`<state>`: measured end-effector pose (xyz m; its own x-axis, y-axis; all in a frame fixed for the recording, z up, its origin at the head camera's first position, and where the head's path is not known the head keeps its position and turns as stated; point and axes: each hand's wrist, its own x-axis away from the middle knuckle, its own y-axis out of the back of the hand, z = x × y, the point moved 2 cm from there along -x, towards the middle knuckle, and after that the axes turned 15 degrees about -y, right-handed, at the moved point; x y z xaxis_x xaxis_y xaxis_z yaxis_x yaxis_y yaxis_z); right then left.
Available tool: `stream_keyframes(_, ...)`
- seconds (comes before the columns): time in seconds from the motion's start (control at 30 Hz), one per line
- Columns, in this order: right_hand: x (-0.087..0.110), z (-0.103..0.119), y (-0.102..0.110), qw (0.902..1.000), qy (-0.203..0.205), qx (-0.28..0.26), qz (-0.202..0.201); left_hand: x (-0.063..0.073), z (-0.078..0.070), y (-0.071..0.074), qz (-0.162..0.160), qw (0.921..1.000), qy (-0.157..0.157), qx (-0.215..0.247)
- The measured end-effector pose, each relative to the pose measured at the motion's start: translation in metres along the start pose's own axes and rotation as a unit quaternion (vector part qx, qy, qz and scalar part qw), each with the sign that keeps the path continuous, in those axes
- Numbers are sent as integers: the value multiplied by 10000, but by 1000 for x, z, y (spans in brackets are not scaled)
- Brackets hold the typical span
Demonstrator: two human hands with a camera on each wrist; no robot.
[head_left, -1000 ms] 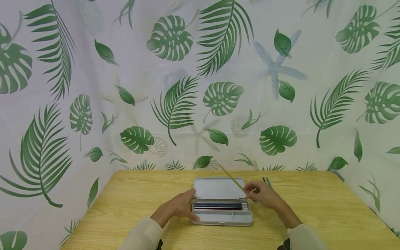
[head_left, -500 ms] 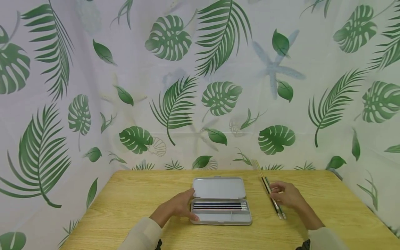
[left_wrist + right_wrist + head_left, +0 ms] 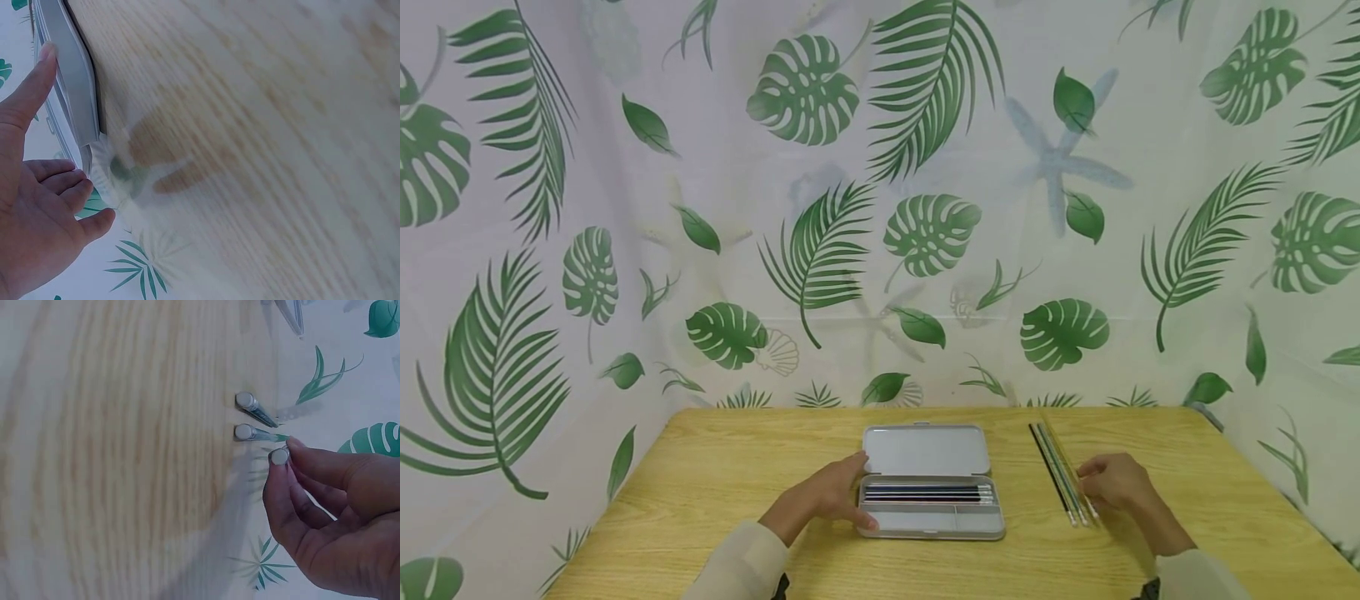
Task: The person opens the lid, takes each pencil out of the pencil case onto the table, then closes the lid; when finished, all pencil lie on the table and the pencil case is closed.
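Observation:
My left hand (image 3: 835,492) rests against the left side of an opened grey pencil case (image 3: 917,523). Its thumb touches the front left corner and its fingers lie by the hinged lid (image 3: 925,450); the left wrist view shows the fingers loosely extended at the case (image 3: 76,81). Right of the case, my right hand (image 3: 1116,482) pinches a yellow pencil (image 3: 1067,458) between thumb and fingers. A dark pencil (image 3: 1049,468) and a green pencil (image 3: 1060,467) lie side by side just left of it. In the right wrist view, the held pencil's white eraser end (image 3: 279,456) faces the camera.
Several dark pencils (image 3: 925,495) lie in the back compartment of the case, eraser ends to the right. A divider (image 3: 956,520) splits its front part. The wooden table (image 3: 737,450) ends at a leaf-printed curtain (image 3: 850,350) behind.
My right hand has carried the yellow pencil from the case's right side rightward, lowering it beside the dark and green pencils. My left hand stays at the case.

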<state>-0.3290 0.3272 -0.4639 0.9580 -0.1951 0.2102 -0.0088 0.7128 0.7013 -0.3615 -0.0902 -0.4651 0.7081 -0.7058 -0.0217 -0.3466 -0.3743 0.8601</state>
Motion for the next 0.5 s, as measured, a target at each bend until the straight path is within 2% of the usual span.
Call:
stream_keyframes(0.13, 3, 0, -2, 9989, -453, 95, -99, -1, 1, -1, 3, 10000, 12, 40)
stream_keyframes(0.23, 2, -3, -4, 9980, -609, 78, -147, -1, 0, -1, 12, 10000, 28, 50)
stream_keyframes(0.4, 1, -4, -7, 9975, -460, 426, -330, 0, -1, -1, 34, 10000, 46, 41)
stream_keyframes(0.5, 0, -3, -7, 9945, -195, 894, -513, 0, -2, -1, 47, 10000, 67, 23)
